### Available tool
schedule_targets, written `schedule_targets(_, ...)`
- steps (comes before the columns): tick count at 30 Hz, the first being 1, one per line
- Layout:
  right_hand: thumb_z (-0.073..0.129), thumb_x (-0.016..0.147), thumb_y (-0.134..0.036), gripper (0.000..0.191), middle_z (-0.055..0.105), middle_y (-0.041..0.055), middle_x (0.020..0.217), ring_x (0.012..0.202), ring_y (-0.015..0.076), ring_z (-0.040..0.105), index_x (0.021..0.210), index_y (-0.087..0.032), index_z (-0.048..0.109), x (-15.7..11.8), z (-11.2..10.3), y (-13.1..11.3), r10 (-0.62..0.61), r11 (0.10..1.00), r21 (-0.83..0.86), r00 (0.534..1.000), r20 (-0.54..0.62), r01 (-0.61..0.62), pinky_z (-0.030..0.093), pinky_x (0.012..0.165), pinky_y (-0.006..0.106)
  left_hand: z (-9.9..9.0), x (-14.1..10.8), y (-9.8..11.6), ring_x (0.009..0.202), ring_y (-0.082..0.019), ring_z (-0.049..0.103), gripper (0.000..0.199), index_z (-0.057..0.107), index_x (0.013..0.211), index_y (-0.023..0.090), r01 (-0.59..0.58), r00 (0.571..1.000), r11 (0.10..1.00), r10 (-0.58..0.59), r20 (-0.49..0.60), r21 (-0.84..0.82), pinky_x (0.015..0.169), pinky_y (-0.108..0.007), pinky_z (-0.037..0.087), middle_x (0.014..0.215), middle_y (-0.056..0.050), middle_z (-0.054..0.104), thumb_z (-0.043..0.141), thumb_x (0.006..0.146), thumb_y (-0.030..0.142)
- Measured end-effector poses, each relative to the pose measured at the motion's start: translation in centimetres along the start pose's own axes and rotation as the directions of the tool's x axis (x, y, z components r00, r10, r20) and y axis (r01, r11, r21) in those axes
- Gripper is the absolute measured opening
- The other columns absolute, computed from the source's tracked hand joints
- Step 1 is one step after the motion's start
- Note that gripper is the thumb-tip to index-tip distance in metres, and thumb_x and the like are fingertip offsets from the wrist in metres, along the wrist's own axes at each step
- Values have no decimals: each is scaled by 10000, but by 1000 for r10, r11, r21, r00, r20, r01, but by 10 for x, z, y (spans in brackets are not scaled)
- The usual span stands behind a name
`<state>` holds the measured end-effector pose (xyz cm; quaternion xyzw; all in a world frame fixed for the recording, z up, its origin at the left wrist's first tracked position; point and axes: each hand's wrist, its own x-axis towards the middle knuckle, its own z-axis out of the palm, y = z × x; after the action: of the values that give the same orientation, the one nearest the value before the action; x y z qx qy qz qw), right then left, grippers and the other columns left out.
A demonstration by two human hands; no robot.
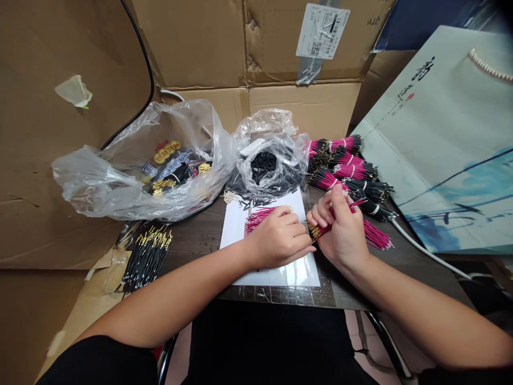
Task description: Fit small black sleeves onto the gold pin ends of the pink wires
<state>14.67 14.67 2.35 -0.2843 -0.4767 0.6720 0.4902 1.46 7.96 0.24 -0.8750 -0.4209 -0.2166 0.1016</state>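
My left hand (278,238) is closed with its fingers curled, over a white sheet (236,240) on the table. What it holds, if anything, is hidden; its fingertips come close to the gold ends in my other hand. My right hand (342,230) is wrapped round several red wires (329,231) with gold tips, its thumb pointing up. More red wires (260,216) lie on the sheet just behind my left hand. Beside my right wrist, a loose bunch of red wires (377,235) rests on the table.
An open clear bag (270,176) of small black pieces stands behind the sheet. Tied red and black wire bundles (352,171) are piled at right, by a pale paper bag (452,149). A plastic bag (104,182) and black wires (146,259) lie left. Cardboard (192,43) walls the back.
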Motion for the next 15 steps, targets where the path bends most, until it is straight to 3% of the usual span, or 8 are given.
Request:
schedule_targets(7,622,844,-451,240,184,-100,502,435,73,167,850,-260,476,0,0,-3,133,980,151,991,9,-133,230,416,213,5,-1,-2,761,-164,483,304,599,758,169,36,998,999,-36,-51,18,845,-366,337,724,-19,610,477,940,381)
schedule_targets(15,639,843,-445,242,213,-109,491,424,50,175,850,-236,517,1,-1,-1,239,931,280,971,25,-236,238,413,177,5,2,1,722,-153,462,295,586,726,171,72,988,995,-62,-144,65,808,-355,336,668,-4,580,499,933,362)
